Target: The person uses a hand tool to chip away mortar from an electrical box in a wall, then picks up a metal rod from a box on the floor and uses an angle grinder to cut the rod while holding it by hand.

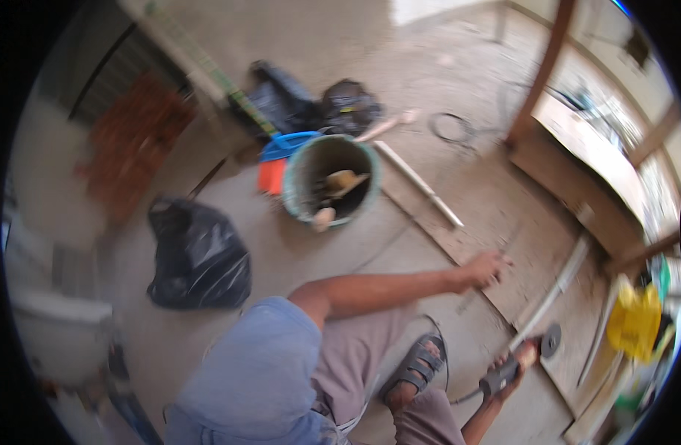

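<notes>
Right hand (pixel 512 389) is gripping a black-and-orange angle grinder (pixel 509 369) right of the black strappy sandal (pixel 423 362); left hand (pixel 483 271) is hovering up-right of it, fingers too blurry to call. Guessing they're positioning the grinder, so next move's probably needing both hands steady.

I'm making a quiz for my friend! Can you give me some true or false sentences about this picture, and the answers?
1. The right hand holds a grinder. True.
2. The left hand is inside the bucket. False: it is stretched out, apart from the bucket.
3. The bucket has nothing in it. False: a yellowish thing and more can be seen inside.
4. A sandal is on a foot. True.
5. The yellow bag is left of the bucket in the picture. False: it is far to the right.
</notes>
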A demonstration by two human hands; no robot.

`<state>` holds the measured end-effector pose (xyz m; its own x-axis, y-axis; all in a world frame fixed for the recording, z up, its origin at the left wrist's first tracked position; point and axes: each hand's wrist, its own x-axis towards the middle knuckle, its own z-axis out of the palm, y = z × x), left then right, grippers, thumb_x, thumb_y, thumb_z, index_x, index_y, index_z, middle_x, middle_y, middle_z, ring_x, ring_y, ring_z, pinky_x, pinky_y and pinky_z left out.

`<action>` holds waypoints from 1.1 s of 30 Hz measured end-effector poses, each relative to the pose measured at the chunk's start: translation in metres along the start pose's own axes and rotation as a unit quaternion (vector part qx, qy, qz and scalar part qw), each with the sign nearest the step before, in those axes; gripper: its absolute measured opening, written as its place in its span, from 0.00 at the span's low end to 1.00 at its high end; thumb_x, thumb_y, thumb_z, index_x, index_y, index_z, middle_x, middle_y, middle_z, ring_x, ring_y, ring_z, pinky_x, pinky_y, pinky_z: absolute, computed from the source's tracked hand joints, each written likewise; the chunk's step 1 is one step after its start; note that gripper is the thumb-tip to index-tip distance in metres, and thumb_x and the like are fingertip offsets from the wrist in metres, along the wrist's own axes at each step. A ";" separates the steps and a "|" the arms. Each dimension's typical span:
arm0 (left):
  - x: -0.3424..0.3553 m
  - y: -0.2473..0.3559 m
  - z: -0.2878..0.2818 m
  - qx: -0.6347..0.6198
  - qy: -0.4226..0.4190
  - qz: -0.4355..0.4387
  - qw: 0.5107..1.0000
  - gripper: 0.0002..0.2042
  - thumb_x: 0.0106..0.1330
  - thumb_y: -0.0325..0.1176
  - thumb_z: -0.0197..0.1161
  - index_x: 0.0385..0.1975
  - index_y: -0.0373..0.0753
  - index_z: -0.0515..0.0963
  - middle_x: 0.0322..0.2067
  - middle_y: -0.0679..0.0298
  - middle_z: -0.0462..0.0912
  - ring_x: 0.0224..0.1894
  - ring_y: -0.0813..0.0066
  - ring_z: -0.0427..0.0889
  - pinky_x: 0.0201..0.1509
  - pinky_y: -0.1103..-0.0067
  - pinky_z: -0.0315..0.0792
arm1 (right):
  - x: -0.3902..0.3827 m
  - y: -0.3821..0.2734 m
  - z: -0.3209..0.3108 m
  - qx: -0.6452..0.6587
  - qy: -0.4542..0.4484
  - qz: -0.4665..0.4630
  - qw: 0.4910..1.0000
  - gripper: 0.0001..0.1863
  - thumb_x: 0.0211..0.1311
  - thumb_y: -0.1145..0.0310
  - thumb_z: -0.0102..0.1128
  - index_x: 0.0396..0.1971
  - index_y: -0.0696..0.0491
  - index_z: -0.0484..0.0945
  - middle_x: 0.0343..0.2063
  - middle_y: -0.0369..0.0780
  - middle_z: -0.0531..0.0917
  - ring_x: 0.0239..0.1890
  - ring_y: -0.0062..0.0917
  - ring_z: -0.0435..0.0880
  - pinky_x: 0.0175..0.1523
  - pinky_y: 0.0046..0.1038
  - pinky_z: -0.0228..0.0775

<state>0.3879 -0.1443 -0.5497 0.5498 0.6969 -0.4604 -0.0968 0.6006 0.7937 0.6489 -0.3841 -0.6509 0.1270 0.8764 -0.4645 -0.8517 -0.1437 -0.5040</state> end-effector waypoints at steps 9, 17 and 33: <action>-0.103 -0.012 0.004 -0.210 -0.063 0.003 0.976 0.17 0.74 0.51 0.44 0.54 0.50 0.66 0.19 0.76 0.60 0.15 0.90 0.56 0.16 0.90 0.53 | -0.035 -0.012 0.023 -0.161 -0.022 -0.007 0.987 0.30 0.62 0.49 0.57 0.53 0.59 0.67 0.39 0.45 0.77 0.39 0.29 0.79 0.39 0.30 0.78; -0.111 0.007 -0.016 -0.156 -0.011 0.073 0.985 0.16 0.73 0.49 0.48 0.49 0.47 0.73 0.18 0.77 0.58 0.15 0.90 0.54 0.16 0.88 0.51 | -0.027 -0.040 0.087 -0.059 -0.152 0.010 0.987 0.38 0.61 0.50 0.57 0.62 0.59 0.57 0.46 0.44 0.71 0.46 0.31 0.74 0.52 0.36 0.70; -0.136 0.019 -0.083 -0.132 0.053 0.130 0.981 0.15 0.69 0.47 0.57 0.31 0.41 0.77 0.14 0.78 0.62 0.12 0.92 0.57 0.13 0.88 0.50 | -0.005 0.047 0.098 0.143 -0.123 0.200 0.961 0.39 0.63 0.49 0.55 0.65 0.56 0.54 0.40 0.46 0.72 0.40 0.32 0.77 0.44 0.36 0.76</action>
<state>0.2429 -0.1951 -0.5048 0.3903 0.8682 -0.3064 -0.4417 0.4686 0.7651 0.5587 -0.3504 -0.6005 -0.3348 0.8643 -0.3754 -0.9166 -0.3911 -0.0829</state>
